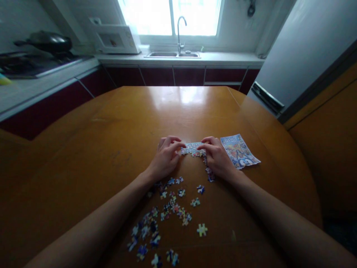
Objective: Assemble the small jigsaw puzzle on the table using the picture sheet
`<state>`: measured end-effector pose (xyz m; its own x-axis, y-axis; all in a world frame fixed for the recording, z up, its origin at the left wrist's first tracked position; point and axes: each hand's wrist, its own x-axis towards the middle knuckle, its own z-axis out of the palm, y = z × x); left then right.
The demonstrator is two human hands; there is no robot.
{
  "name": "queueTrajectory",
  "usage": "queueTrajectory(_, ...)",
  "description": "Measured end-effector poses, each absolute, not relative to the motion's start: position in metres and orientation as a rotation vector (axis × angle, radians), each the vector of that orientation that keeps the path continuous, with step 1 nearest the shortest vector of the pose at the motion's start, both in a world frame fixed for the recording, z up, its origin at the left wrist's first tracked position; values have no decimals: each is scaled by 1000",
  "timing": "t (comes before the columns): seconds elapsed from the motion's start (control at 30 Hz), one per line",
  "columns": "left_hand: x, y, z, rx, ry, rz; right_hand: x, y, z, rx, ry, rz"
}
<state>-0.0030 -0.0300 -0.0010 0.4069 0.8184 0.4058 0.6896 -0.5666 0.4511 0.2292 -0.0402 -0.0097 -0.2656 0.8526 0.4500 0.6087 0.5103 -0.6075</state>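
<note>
Tabletop (178,111) fills most of my feed, and I take my bearings from the joined section (192,148) of jigsaw lying flat on it. To the right of that section, just beyond the right hand, I have a printed sheet (237,149) showing a colourful picture, which looks like the reference.

Both hands are at the section. The left hand (166,154) is at its left end, fingers curled and fingertips at the edge. The right hand (219,156) is over its right end, thumb and forefinger a little apart at the border. From here I cannot tell whether either hand pinches a piece or only steadies the section.

The section itself is a strip with a narrow column running down its right side, partly hidden by the right hand. I judge the step in hand to be seating or squaring that strip; the next move calls for light, level pressure, so the joints stay locked.

Smallest of all, loose pieces (175,208) lie scattered on the section's near side, with one pale yellowish piece (202,230) well apart from it.
</note>
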Motion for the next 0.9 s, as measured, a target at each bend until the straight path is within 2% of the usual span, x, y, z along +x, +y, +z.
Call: queueTrajectory(0.9,-5,-24,-4,2161,1394,1096,234,-38,-16,-1198,-1937,428)
